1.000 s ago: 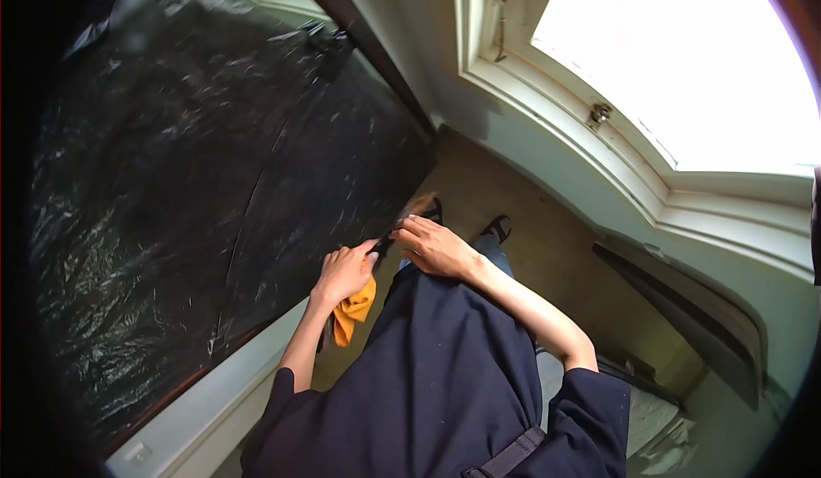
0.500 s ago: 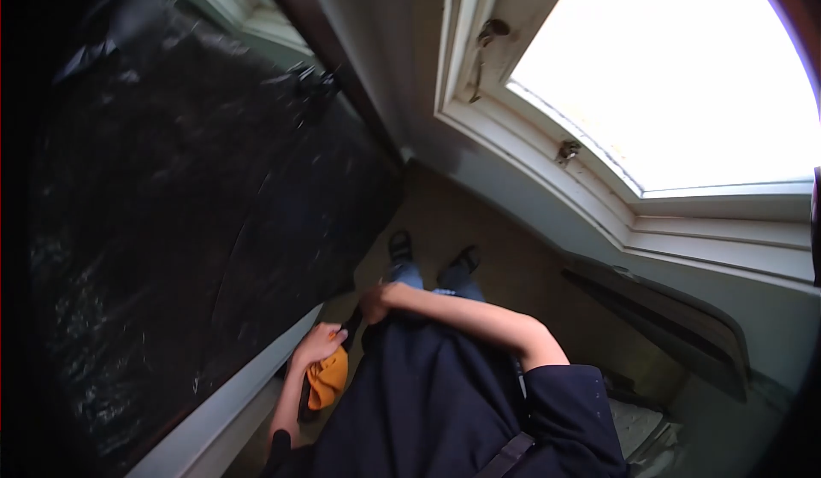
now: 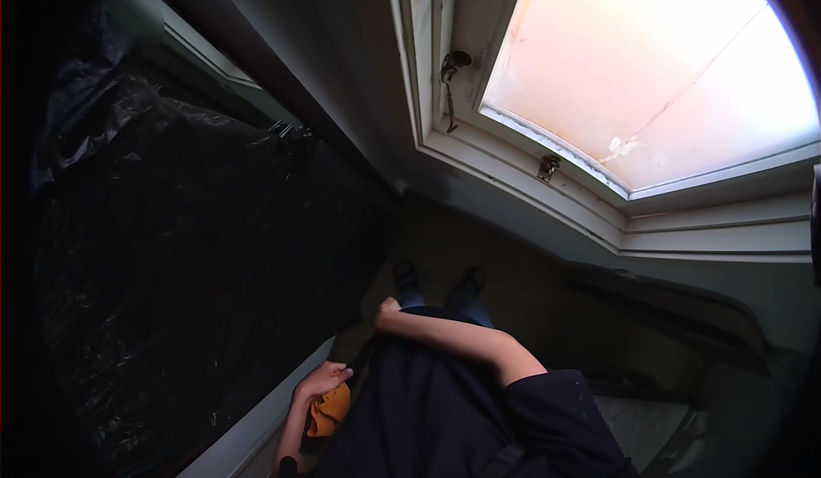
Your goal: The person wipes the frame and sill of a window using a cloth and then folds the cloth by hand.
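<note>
My left hand is closed around a bunched orange cloth, which hangs down beside my dark top. Across the front of my body reaches my right arm, and my right hand is curled into a fist near my waist. Its fingers are mostly turned away, so what it grips cannot be made out. To the left of both hands, a large sheet of black plastic covers an upright surface.
A white-framed window with metal latches is at upper right. Below it, a dark flat panel juts along the wall. My sandalled feet stand on the floor in the corner. A pale edge borders the plastic.
The view has shifted, so the window and plastic sit differently and the picture is darker. Both hands appear lower in view, the left still holding the orange cloth.
</note>
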{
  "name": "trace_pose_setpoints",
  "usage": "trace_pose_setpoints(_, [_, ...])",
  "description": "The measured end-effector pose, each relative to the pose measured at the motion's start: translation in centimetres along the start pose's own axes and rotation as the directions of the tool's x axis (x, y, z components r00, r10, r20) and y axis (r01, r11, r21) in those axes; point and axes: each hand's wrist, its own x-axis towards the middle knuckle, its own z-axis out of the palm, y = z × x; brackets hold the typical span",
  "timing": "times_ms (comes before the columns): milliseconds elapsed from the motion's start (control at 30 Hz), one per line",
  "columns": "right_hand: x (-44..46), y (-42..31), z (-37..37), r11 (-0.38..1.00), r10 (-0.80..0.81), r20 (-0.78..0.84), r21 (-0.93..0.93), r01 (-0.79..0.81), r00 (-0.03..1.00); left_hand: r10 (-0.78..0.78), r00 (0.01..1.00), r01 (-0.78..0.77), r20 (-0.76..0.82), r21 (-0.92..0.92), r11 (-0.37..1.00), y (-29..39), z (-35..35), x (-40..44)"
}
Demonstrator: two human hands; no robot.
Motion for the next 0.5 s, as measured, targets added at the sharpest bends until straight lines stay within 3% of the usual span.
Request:
trace_pose_setpoints(67, [0.3, 1.8, 0.8, 1.0, -0.019, -0.022, 0.016, 0.02, 1.0, 0.032, 0.999, -0.03, 0.023, -0.053, 0.998, 1.1, 0.1, -0.2])
trace_pose_setpoints(200, [1.5, 3.4, 3.9, 0.992, -0.108, -0.013, 0.055, 0.109, 0.994, -0.074, 0.997, 0.075, 0.014, -0.113, 0.991, 2.8, 0.2, -1.4])
trace_pose_setpoints(300, [1.7, 5.4, 6.3, 0.99, -0.116, -0.032, 0.077, 0.118, 0.993, 0.045, 0.999, -0.043, 0.021, -0.082, 0.996, 0.8, 0.8, -0.2])
trace_pose_setpoints(367, [2.4, 6.4, 7.6, 0.992, -0.084, -0.057, 0.088, 0.089, 0.995, 0.123, 0.989, -0.127, 0.086, 0.043, 0.991, -0.5, 1.0, 0.7])
trace_pose_setpoints(500, [4.2, 7.3, 10.9, 0.993, -0.023, -0.114, 0.115, 0.036, 0.993, 0.171, 0.98, -0.179, 0.104, 0.074, 0.981, 1.7, 0.1, 0.6])
